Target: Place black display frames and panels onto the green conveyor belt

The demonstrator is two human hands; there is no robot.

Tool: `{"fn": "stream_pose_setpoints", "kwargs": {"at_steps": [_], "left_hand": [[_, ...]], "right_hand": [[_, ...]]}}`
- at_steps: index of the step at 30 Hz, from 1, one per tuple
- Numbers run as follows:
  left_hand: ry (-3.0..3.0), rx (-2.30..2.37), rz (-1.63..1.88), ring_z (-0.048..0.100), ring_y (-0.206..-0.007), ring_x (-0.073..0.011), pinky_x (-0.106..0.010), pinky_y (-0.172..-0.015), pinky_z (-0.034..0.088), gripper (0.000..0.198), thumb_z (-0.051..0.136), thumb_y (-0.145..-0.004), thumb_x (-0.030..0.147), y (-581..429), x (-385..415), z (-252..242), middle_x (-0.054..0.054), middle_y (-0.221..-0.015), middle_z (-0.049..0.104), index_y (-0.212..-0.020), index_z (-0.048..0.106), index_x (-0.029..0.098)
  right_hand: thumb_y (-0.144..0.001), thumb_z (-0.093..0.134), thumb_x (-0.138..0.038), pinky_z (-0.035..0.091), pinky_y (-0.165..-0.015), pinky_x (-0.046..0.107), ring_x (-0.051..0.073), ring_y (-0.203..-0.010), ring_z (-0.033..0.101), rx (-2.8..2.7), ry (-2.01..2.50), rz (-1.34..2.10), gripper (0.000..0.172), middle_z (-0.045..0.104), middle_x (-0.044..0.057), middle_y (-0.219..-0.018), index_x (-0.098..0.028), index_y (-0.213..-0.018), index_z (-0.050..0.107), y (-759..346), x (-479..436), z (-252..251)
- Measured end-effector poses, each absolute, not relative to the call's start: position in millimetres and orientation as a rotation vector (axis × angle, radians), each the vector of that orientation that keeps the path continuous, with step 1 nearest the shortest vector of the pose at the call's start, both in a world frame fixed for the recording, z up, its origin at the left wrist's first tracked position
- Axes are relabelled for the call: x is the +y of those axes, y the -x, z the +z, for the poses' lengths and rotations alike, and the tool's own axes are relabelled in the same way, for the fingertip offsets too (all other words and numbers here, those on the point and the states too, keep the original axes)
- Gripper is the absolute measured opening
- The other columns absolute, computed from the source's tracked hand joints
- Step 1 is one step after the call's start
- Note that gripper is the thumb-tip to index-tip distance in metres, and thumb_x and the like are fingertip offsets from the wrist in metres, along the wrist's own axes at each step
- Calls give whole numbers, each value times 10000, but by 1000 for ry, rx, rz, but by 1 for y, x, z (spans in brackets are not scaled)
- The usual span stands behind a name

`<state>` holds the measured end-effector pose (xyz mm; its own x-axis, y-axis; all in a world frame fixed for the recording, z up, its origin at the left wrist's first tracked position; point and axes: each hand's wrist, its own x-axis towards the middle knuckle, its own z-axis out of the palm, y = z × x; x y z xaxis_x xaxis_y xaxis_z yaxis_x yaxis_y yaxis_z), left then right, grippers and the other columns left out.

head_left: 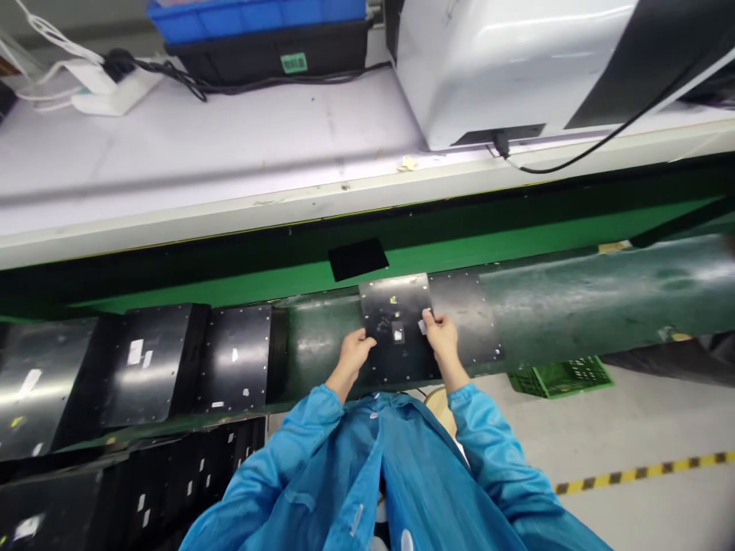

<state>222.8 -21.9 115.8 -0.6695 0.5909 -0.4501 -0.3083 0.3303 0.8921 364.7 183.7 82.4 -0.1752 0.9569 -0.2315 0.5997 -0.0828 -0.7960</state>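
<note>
A flat black case (402,352) with small screws along its edges sits over the green belt directly in front of me. Small labels and a little square patch mark its top face. My left hand (354,353) grips its left edge, thumb on top. On the opposite edge my right hand (441,338) holds it, with the thumb over the top beside a white label. The fingers under the case are hidden. Touching or partly beneath its right side lies another black case (468,317); I cannot tell which.
More black cases (238,352) stand along the belt (574,298) to the left, and several are stacked below. A small black sheet (357,259) lies behind the belt. The shelf (230,145) carries a white machine (505,69), bins and cables. A green crate (566,377) stands on the floor.
</note>
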Motion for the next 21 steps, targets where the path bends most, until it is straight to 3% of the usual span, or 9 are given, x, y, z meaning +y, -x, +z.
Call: {"fn": "stream_pose_setpoints", "kwargs": {"at_steps": [8,14,18,21], "left_hand": [[-288,1672,1347,612,-726,-164,-232,-651,430,145,709,-681,307,-300,119,120,-15,-663,650,-700,710,163],[-323,1787,1165,626,-755,-172,-247,-690,479,133,766,-684,277,-314,152,115,-14,-684,646,-726,720,160],[-369,1584,1151,628,-811,-152,-232,-722,511,173,753,-757,265,-311,148,117,-34,-802,697,-880,771,145],[-375,1454,1173,668,-892,-148,-266,-799,566,443,752,-810,256,-299,126,117,-86,-1079,750,-1239,753,144]], "right_hand": [[-800,755,-596,502,-785,406,291,-774,680,-1710,1945,936,402,703,100,-719,-232,-696,622,-451,321,103],[-808,761,-558,517,-942,459,359,-969,715,-1841,2130,842,373,716,137,-748,-250,-644,629,-460,355,95],[-837,724,-548,539,-890,465,348,-907,716,-1772,2120,869,354,720,146,-771,-231,-702,644,-453,357,90],[-818,734,-514,542,-876,487,346,-891,715,-1769,2102,835,308,731,161,-816,-214,-777,677,-454,359,94]]}}
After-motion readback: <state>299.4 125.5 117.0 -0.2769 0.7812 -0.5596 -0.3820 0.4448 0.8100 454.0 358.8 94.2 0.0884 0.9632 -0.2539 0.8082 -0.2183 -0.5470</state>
